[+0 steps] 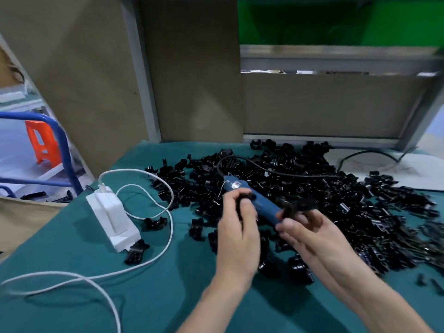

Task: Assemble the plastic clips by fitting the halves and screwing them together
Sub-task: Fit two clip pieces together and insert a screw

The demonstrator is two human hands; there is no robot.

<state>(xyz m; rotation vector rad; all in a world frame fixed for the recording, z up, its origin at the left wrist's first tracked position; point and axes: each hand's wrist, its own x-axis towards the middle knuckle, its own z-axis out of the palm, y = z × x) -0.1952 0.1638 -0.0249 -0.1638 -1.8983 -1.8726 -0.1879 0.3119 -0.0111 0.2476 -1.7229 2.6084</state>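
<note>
1. Worktop covered with a teal cloth [144, 296]. A wide heap of black plastic clip halves [324, 188] spreads over its far and right side. A few loose ones lie nearer the middle.
2. Left hand [237, 229] is raised over the near edge of the heap. Its thumb and fingers pinch a small black plastic clip piece [242, 201].
3. A blue electric screwdriver [252, 200] lies slantwise between the hands, with its front end down and to the right. Its black cord [276, 173] loops up over the heap and runs off to the right.
4. Right hand [312, 234] is just beside the left. Its fingers are curled round a dark part at the tool's front end. Motion blur: cannot tell whether that is a clip or the tool's nose, nor what the grip closes on.
5. To the left, a white power block [113, 219] sits on the cloth. A white cable [169, 212] curls from its top and trails toward the near edge.
6. Behind stands a brown cardboard panel [84, 80]. Far left on the floor is an orange plastic stool [43, 145].
</note>
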